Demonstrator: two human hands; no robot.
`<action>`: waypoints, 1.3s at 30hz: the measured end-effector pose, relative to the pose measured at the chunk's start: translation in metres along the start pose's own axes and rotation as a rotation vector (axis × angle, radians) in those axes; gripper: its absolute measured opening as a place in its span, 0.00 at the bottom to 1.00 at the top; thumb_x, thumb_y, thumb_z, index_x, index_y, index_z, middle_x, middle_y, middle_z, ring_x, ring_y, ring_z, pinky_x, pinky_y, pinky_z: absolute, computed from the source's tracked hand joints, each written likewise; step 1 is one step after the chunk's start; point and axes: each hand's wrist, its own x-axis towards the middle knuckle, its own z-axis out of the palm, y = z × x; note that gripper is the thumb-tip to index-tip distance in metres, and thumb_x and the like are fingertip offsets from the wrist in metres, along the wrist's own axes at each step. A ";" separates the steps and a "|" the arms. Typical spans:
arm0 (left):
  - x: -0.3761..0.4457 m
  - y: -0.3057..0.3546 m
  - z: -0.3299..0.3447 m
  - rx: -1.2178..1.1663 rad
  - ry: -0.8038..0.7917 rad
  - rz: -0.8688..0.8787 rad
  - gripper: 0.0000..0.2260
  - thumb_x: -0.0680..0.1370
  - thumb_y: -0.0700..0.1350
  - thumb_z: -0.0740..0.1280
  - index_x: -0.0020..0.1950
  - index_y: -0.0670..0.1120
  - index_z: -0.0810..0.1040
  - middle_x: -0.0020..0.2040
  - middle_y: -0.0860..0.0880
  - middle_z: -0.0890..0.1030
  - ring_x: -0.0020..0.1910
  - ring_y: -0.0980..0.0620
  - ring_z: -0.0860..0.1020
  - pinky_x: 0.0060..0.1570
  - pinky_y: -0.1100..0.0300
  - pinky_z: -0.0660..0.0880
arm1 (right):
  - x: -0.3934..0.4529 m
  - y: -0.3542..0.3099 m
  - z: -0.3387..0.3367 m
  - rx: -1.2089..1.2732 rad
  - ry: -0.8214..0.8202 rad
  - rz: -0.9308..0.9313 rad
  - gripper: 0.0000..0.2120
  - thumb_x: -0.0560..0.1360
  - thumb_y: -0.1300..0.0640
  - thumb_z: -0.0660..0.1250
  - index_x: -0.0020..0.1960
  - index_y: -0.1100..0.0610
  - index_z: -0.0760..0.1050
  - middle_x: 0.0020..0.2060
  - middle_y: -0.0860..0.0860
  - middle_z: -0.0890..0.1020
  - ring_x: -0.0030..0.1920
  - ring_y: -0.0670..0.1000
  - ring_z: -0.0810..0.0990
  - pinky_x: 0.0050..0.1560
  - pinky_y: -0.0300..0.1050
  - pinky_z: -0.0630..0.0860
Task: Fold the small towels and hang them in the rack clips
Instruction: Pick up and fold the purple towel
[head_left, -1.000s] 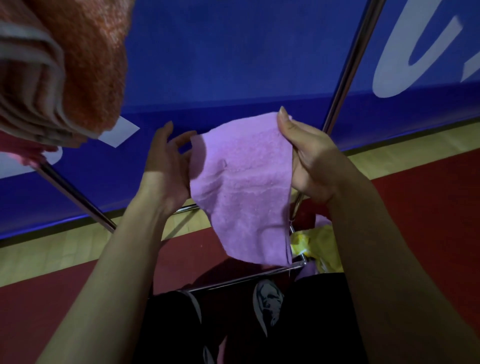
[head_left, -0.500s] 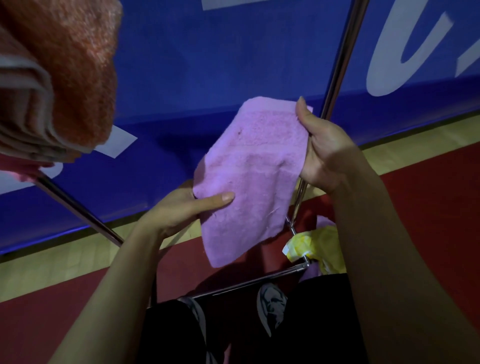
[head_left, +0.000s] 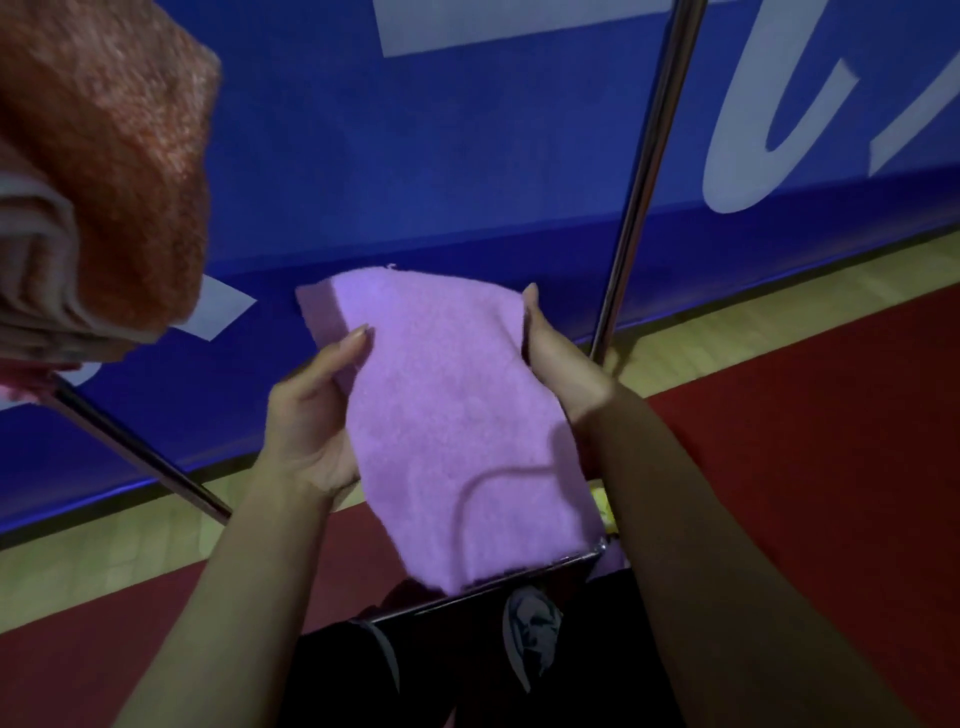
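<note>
Two towels up at far left: orange towel (head_left: 130, 171) bunched over a grey folded towel (head_left: 31, 270), hanging near the slanted rack bar (head_left: 140, 457). Left hand (head_left: 306, 421) next, grip closed on the left edge of the purple towel (head_left: 447, 426), thumb on top, fingers beneath. Purple towel folded, held in the air between both hands, lower edge hanging just over the rack's bottom rail (head_left: 498, 582). Right hand (head_left: 561, 364) with grip closed on the towel's right edge, thumb pointing up. Upright rack pole (head_left: 644, 176) just beyond. Blue banner (head_left: 415, 156) behind, red floor (head_left: 805, 441) below.
</note>
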 end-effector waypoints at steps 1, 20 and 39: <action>0.001 0.001 -0.001 0.039 0.035 0.024 0.13 0.77 0.39 0.71 0.60 0.38 0.85 0.57 0.41 0.86 0.59 0.43 0.84 0.59 0.50 0.81 | -0.003 -0.003 0.001 0.016 -0.042 0.000 0.34 0.81 0.30 0.46 0.48 0.52 0.82 0.32 0.50 0.84 0.32 0.46 0.83 0.33 0.39 0.77; 0.016 0.012 -0.024 1.051 0.739 0.215 0.17 0.81 0.54 0.70 0.68 0.66 0.71 0.52 0.43 0.82 0.51 0.38 0.84 0.47 0.37 0.83 | -0.010 -0.008 -0.022 -0.634 0.142 -0.482 0.13 0.81 0.57 0.67 0.64 0.48 0.80 0.49 0.45 0.86 0.51 0.43 0.84 0.53 0.40 0.79; 0.011 0.020 -0.035 1.750 0.602 0.098 0.08 0.77 0.56 0.74 0.46 0.54 0.82 0.43 0.51 0.83 0.42 0.53 0.80 0.39 0.59 0.74 | -0.005 -0.007 -0.031 -1.182 0.161 -0.484 0.05 0.79 0.43 0.67 0.47 0.43 0.76 0.51 0.52 0.78 0.56 0.53 0.72 0.56 0.48 0.71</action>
